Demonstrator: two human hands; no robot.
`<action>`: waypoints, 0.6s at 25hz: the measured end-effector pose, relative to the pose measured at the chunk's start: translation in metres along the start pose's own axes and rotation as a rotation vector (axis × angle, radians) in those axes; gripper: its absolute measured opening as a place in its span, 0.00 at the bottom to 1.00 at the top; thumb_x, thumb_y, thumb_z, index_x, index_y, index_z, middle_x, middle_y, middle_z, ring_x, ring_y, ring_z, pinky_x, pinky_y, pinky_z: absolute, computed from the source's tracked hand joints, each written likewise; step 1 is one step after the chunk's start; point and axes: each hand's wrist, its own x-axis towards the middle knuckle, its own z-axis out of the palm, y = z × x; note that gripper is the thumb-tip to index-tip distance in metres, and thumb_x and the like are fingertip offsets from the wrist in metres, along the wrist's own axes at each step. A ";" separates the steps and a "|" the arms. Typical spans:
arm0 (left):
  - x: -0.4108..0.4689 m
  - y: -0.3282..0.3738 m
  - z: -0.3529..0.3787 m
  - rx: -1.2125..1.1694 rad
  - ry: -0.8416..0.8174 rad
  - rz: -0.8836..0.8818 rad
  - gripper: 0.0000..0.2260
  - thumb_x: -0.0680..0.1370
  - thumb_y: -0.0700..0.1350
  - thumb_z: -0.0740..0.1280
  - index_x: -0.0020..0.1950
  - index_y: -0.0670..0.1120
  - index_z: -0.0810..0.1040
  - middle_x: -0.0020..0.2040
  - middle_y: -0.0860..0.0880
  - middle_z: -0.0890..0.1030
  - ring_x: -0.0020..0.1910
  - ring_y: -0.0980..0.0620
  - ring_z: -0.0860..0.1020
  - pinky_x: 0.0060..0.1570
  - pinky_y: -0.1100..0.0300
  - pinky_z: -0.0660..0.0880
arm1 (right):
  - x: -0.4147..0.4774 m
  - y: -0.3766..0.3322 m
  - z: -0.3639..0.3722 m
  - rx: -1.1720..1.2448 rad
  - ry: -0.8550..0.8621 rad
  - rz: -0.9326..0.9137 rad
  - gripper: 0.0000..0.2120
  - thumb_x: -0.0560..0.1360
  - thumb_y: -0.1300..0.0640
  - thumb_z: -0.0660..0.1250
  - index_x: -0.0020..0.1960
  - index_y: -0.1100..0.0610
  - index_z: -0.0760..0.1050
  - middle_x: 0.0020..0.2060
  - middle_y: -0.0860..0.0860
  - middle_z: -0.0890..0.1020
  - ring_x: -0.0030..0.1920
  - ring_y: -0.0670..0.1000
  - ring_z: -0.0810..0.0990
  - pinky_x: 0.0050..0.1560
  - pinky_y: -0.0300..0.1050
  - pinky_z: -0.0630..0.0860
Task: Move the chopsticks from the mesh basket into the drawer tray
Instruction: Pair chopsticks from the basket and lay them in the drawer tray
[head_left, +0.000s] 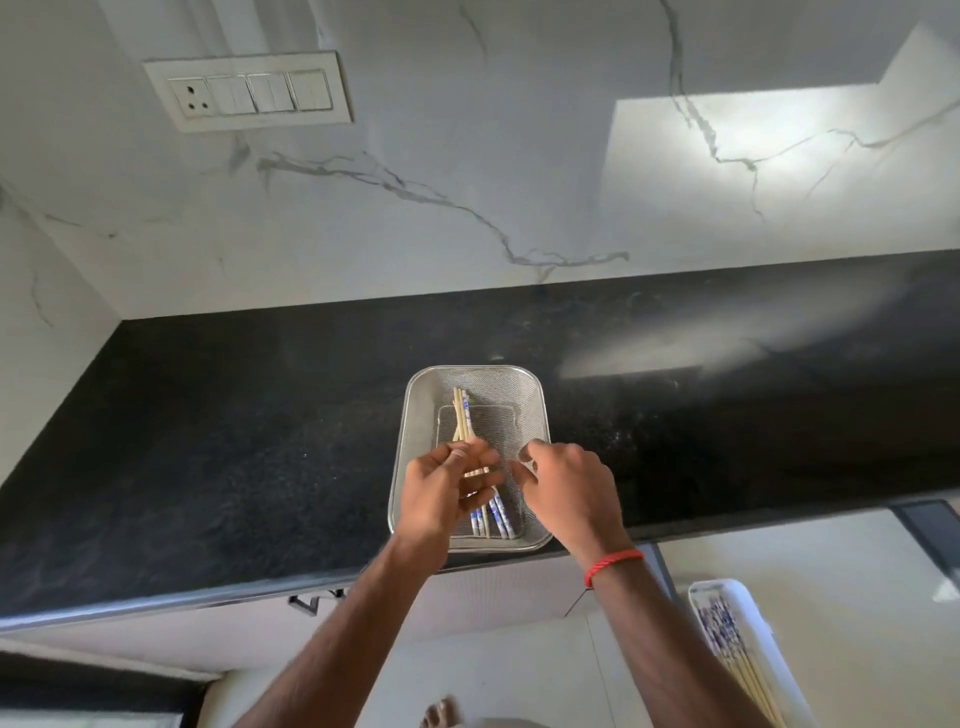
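A steel mesh basket (524, 384) sits on the black counter near its front edge. Several wooden chopsticks (461, 415) with blue-and-white patterned ends lie lengthwise in it. My left hand (441, 493) is over the basket's left half, its fingers closed around the middle of the chopsticks. My right hand (571, 488) hovers over the right half, fingers curled and slightly apart, holding nothing I can see. At the lower right a white tray (748, 608) holds several more chopsticks (727, 644).
The black counter (208, 441) runs along a marble wall with a switch plate (249, 91) at the upper left. A red thread is on my right wrist. Below the counter are pale cabinet fronts and a bare foot (441, 714).
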 end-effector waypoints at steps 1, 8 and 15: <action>0.006 0.002 -0.008 -0.026 0.030 -0.008 0.11 0.82 0.42 0.65 0.58 0.36 0.81 0.50 0.40 0.86 0.48 0.42 0.84 0.51 0.51 0.80 | 0.004 -0.006 0.008 -0.010 -0.027 -0.004 0.08 0.77 0.51 0.65 0.49 0.54 0.79 0.42 0.53 0.85 0.43 0.57 0.84 0.38 0.47 0.79; 0.039 0.018 -0.047 -0.027 0.006 -0.050 0.11 0.81 0.45 0.66 0.55 0.38 0.82 0.50 0.40 0.86 0.50 0.42 0.83 0.56 0.46 0.79 | 0.016 -0.030 0.060 -0.007 -0.225 0.008 0.06 0.76 0.62 0.65 0.51 0.56 0.79 0.43 0.55 0.84 0.45 0.57 0.84 0.42 0.46 0.78; 0.056 0.023 -0.062 0.034 -0.078 -0.086 0.11 0.81 0.47 0.66 0.53 0.39 0.82 0.54 0.38 0.85 0.50 0.41 0.83 0.59 0.42 0.78 | 0.018 -0.040 0.066 -0.064 -0.311 0.169 0.08 0.73 0.66 0.63 0.50 0.60 0.78 0.47 0.59 0.83 0.50 0.62 0.82 0.46 0.51 0.78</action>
